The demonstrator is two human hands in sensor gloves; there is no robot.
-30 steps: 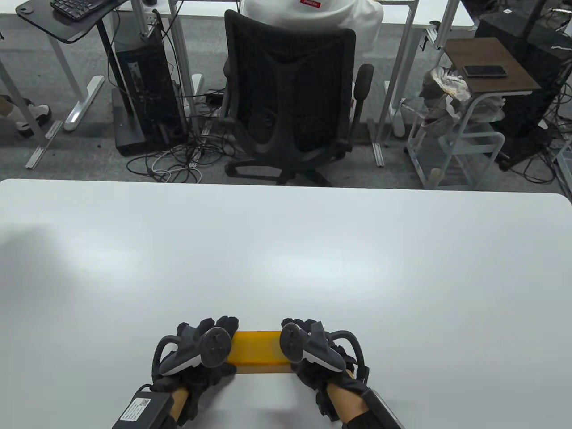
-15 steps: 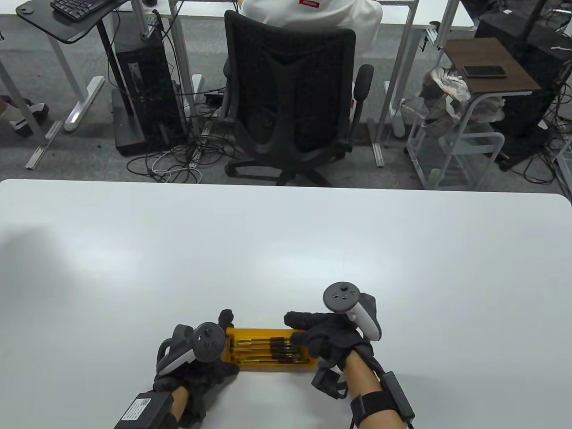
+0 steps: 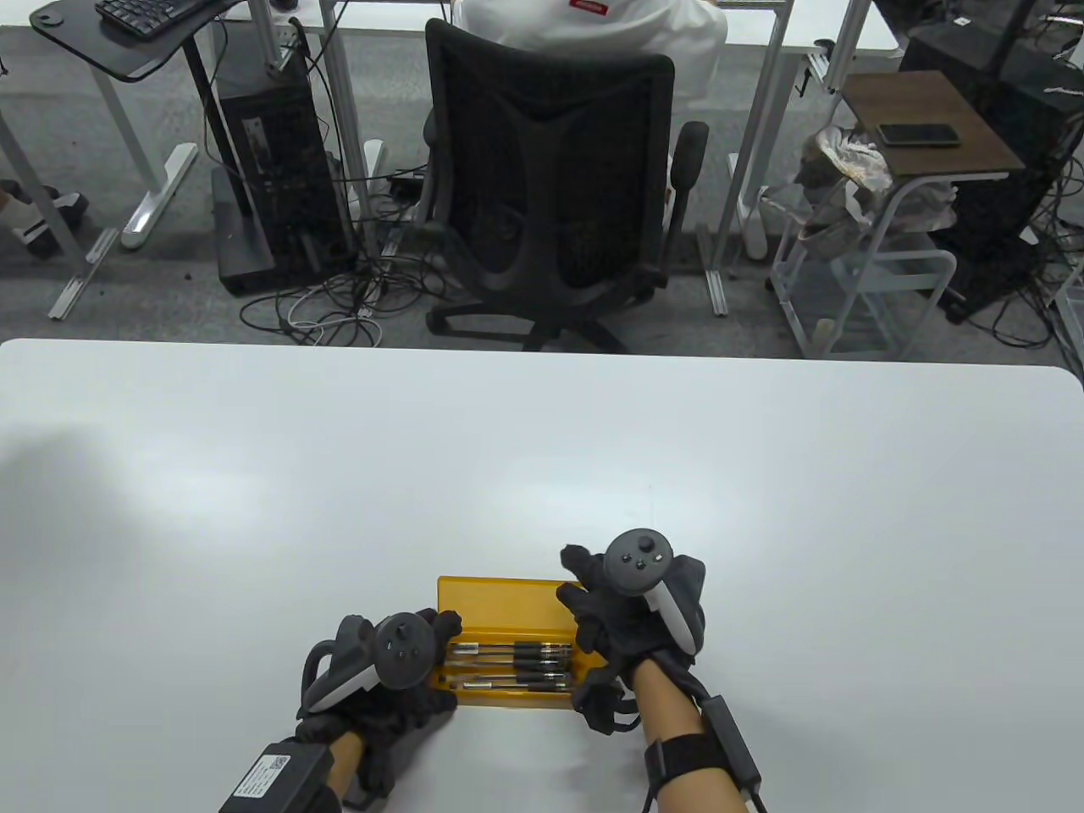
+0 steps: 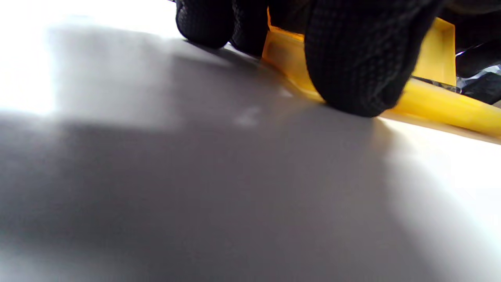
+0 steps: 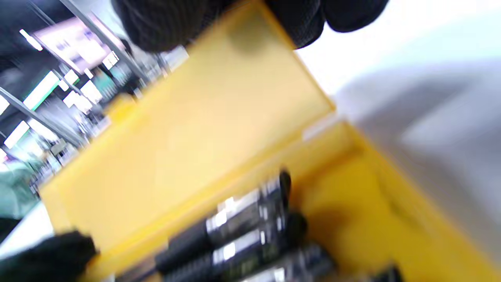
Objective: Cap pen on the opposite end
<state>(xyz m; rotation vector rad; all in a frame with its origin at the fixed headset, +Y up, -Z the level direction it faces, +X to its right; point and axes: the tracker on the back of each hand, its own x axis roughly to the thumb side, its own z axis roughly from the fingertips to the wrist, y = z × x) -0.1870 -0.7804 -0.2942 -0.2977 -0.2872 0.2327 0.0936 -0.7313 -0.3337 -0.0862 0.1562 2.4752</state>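
Pens lie side by side in the base of an open yellow case, long axes running from 9 to 3 o'clock across the near edge of the white worktop; in the right wrist view they appear as dark barrels with silvery bands, motion-blurred. The case lid stands swung up toward 12 o'clock. The right hand sits at the 3 o'clock end of the case, its fingers resting over the lid's upper edge and apparently propping it open; how tightly they curl cannot be told. The left hand sits at the 9 o'clock end, its fingers pressed down against the base wall and the worktop, steadying the case rather than holding any pen. Neither hand contacts a pen; the caps cannot be told from the barrels at this sharpness. Judged from this layout, no pen is yet lifted out, and the right hand, whose fingers lie just at 12 o'clock of the pen ends, is the nearer for a pick, reaching down toward 6 o'clock into the base. Beyond the far worktop edge stands a black office chair.
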